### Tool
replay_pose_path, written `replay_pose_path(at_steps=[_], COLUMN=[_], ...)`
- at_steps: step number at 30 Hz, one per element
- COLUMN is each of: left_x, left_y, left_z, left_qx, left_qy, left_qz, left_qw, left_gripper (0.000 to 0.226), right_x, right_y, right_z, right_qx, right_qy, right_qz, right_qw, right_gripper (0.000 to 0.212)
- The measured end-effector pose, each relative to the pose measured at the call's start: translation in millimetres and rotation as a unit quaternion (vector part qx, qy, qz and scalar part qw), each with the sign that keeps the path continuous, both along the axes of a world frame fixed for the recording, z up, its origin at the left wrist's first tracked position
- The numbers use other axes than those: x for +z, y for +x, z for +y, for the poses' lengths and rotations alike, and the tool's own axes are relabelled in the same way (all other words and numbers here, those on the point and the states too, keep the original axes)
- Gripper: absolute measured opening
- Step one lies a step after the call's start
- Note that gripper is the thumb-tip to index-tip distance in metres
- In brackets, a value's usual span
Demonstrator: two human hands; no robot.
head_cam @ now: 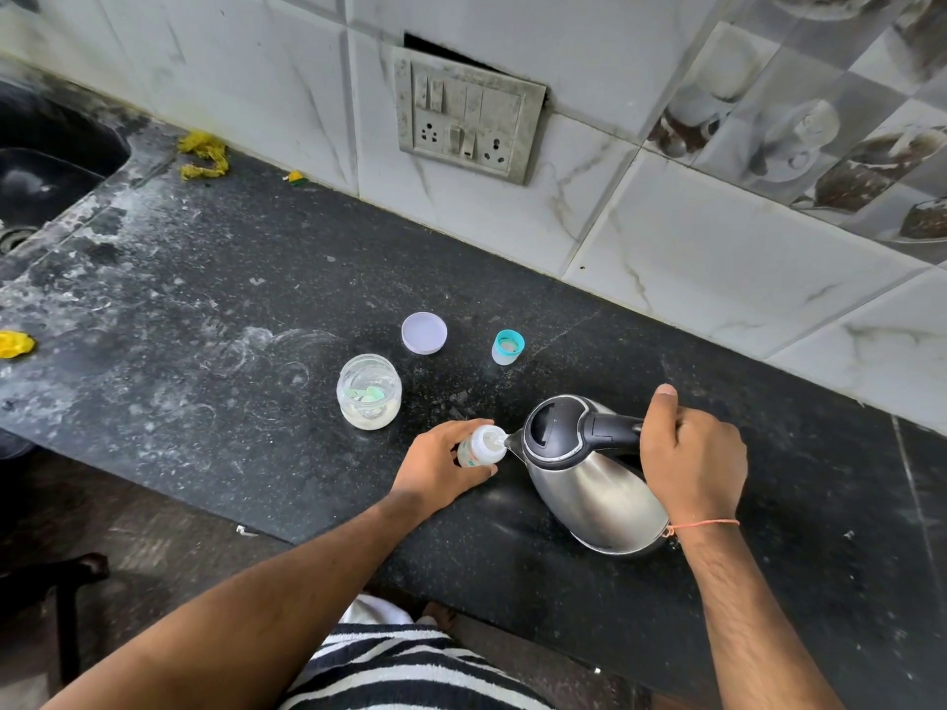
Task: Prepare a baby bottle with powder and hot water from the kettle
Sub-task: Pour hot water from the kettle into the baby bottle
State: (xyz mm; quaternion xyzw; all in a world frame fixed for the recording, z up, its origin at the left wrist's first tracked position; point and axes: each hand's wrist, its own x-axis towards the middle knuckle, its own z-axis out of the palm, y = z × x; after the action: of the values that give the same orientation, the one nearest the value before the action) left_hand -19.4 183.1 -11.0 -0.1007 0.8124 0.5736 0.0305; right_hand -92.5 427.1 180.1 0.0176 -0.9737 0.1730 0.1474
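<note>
Left hand (441, 466) gripping baby bottle (480, 446) upright on countertop (215, 320); right hand (692, 453) clasping handle of tilted kettle (584, 463), spout touching bottle's open mouth, between both hands.

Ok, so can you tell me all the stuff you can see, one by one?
Steel kettle with black lid and handle: one, silver and black, tilted, spout at the bottle mouth.
Small clear baby bottle: one, whitish, on the counter left of the kettle.
Clear plastic powder jar: one, open, green scoop inside, left of the bottle.
Round pale lilac lid: one, lying flat behind the jar.
Teal-ringed bottle cap: one, right of the lid.
Yellow scraps: a few, near the wall and left edge.
Grey switchboard: one, on the tiled wall.
Black speckled counter: one.
Left hand: holds the bottle.
Right hand: grips the kettle handle.
</note>
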Motion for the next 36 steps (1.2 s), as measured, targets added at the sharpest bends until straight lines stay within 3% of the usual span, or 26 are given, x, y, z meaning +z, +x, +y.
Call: replay_pose_path(at_steps=[27,36], left_x=[1,7], left_y=[0,0], left_z=[3,13], left_qx=[0.003,-0.004], left_qy=[-0.007,0.013], left_qz=[-0.012,-0.008], left_qw=[1.000,1.000], left_gripper=[0.069,0.068], right_x=[-4,-2], right_y=[2,7], right_z=[4,17], right_qx=[0.004,-0.005], right_qy=[-0.004,-0.045], right_qz=[0.011,0.027], right_qw=[1.000,0.999], right_gripper=[0.071,0.069])
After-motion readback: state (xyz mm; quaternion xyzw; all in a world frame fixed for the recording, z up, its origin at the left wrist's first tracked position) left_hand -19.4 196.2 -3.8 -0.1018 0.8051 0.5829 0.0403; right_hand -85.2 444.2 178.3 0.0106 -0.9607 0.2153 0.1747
